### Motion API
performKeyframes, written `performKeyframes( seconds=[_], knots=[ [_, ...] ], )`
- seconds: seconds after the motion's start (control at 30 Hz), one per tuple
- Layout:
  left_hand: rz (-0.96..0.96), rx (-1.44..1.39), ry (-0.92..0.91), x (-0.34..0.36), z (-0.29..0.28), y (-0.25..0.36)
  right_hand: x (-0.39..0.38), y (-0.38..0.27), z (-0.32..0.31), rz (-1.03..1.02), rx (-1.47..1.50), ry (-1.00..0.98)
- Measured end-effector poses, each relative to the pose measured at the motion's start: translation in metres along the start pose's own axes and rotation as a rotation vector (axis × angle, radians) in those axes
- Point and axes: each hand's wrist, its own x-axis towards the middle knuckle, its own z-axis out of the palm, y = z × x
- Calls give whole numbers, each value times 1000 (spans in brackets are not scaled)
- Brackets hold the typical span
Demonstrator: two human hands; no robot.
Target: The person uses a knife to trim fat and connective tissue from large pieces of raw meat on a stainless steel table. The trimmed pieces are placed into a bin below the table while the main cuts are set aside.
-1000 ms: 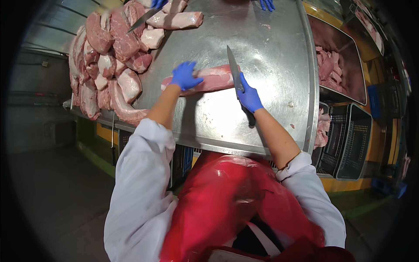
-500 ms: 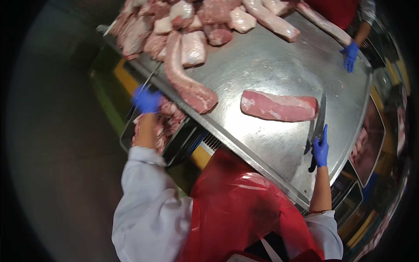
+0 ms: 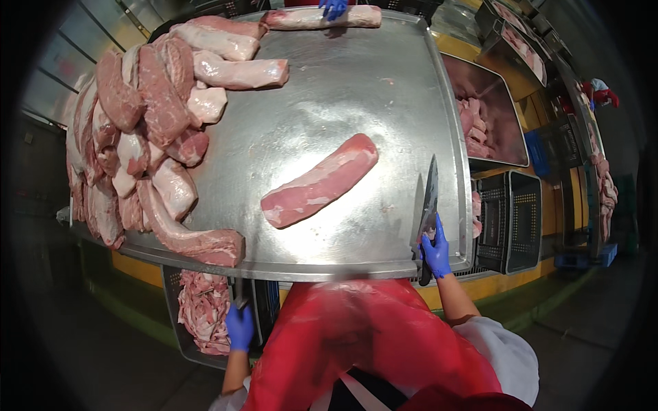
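Note:
My right hand (image 3: 436, 252) is closed round the dark handle of a knife (image 3: 430, 190), its long blade pointing away over the right side of the metal table. Low at the left, below the table's front edge, my left hand (image 3: 240, 327) grips a sharpening steel (image 3: 240, 293) by its dark handle; the rod is blurred and points up. A trimmed pork loin (image 3: 320, 181) lies slantwise on the middle of the table (image 3: 329, 82), touched by neither hand. Nearest to my left hand on the table is a long curved piece of meat (image 3: 188, 236).
A heap of pork pieces (image 3: 147, 103) covers the table's left side. Another person's gloved hand (image 3: 334, 8) rests on a long strip (image 3: 288, 19) at the far edge. Crates of trimmings (image 3: 204, 312) and meat (image 3: 480, 130) stand below the front left and right; another crate (image 3: 524, 219) stands right.
My view has turned and shifted, so the table now lies level across it. The left hand with the steel shows lower, below the table edge; the right hand still holds the knife.

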Motion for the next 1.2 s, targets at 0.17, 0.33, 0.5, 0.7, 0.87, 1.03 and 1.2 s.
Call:
performKeyframes(
  seconds=[0.17,0.33,0.5,0.7,0.87,1.03,1.2],
  knots=[
    [96,-133,-545,142,195,221,29,18,-38,21,208,102],
    [317,-284,-353,240,419,355,45,7,-80,52,130,117],
    [264,-59,-252,244,407,413,53,30,-105,83,197,102],
    [684,-161,-64,152,249,232,96,-27,17,38,149,-569],
    [348,-68,79,63,137,151,102,-153,212,-434,-583,-996],
    [163,-167,301,20,97,99,101,-139,252,-591,-563,-1008],
    [154,-177,428,3,68,56,81,-93,188,-393,-596,-1064]
  ],
)
